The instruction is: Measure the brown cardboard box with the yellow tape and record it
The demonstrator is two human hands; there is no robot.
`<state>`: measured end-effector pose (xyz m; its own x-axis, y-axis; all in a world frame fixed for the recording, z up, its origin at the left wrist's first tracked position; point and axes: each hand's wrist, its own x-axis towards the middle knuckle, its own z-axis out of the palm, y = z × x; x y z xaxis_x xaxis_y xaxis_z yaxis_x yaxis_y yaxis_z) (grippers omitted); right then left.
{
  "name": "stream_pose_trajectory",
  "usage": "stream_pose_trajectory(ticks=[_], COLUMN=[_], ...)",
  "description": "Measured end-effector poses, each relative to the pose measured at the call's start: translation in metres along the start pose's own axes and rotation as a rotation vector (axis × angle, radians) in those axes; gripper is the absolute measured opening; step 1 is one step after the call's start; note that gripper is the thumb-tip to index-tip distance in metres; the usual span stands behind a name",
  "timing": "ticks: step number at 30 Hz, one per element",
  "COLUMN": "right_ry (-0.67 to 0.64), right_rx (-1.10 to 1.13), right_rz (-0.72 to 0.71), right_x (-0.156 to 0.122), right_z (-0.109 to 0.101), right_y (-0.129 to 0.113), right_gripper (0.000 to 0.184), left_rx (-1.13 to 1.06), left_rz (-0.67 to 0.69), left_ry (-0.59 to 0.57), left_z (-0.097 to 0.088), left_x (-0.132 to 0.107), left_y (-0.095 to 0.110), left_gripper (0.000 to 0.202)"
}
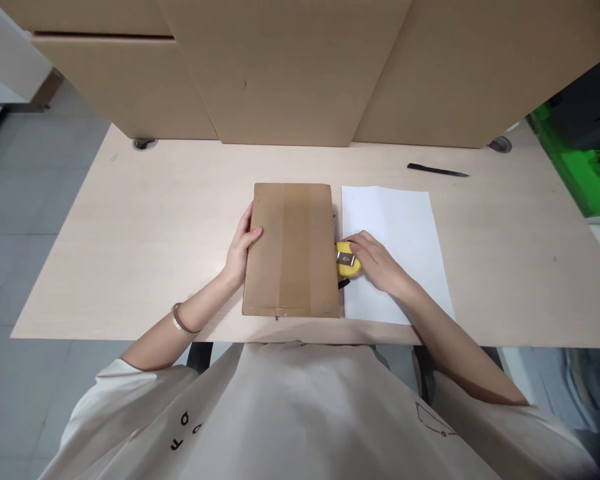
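A brown cardboard box with a strip of tape down its middle lies on the table in front of me. Its left edge is gripped by my left hand, thumb on the top face and fingers along the side. At the box's right side, my right hand holds a yellow tape measure against that edge. A black strap or tab shows just below the tape measure. Beneath my right hand lies a white sheet of paper. Whether any blade is drawn out is hidden by the box.
A black pen lies at the back right of the light wooden table. Large cardboard panels stand along the table's back edge. Two round cable holes sit near the back corners. Something green is beyond the right edge.
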<state>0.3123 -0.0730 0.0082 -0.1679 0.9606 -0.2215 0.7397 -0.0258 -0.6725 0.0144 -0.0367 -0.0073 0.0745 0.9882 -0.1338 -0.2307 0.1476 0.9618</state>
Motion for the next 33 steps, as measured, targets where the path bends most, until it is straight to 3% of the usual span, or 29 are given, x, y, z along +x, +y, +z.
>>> stream_pose_trajectory(ticks=[4, 7, 12, 15, 17, 19, 22, 24, 27, 33], right_ry=[0.028, 0.027, 0.021, 0.163, 0.342, 0.512, 0.621, 0.575, 0.384, 0.243], right_rx=[0.044, 0.028, 0.019, 0.012, -0.066, -0.235, -0.362, -0.615, -0.795, -0.887], right_rz=[-0.192, -0.292, -0.327, -0.346, -0.296, -0.157, 0.019, 0.3, 0.502, 0.496], right_x=[0.003, 0.007, 0.008, 0.005, 0.005, 0.01, 0.027, 0.043, 0.066, 0.093], right_z=[0.003, 0.004, 0.007, 0.002, -0.012, -0.038, -0.089, -0.12, -0.149, -0.152], right_y=[0.03, 0.037, 0.033, 0.038, 0.049, 0.063, 0.085, 0.096, 0.104, 0.111], right_gripper=[0.048, 0.046, 0.044, 0.045, 0.046, 0.044, 0.04, 0.052, 0.061, 0.031], left_rx=[-0.017, -0.002, -0.016, -0.03, -0.041, -0.045, -0.032, -0.033, -0.032, 0.01], left_rz=[0.009, 0.025, 0.009, -0.016, -0.02, -0.011, 0.009, 0.01, 0.014, 0.03], left_ry=[-0.013, -0.035, -0.026, -0.012, -0.009, -0.013, -0.022, -0.014, -0.015, -0.023], left_z=[0.0, -0.001, -0.001, 0.0, 0.001, 0.001, 0.001, 0.001, -0.001, -0.003], left_x=[0.0, 0.0, 0.0, -0.001, -0.002, -0.001, -0.001, -0.001, -0.001, -0.001], left_y=[0.0, -0.001, 0.0, 0.0, -0.001, -0.001, -0.002, -0.002, -0.005, -0.007], left_gripper=[0.067, 0.064, 0.063, 0.064, 0.065, 0.065, 0.063, 0.062, 0.059, 0.057])
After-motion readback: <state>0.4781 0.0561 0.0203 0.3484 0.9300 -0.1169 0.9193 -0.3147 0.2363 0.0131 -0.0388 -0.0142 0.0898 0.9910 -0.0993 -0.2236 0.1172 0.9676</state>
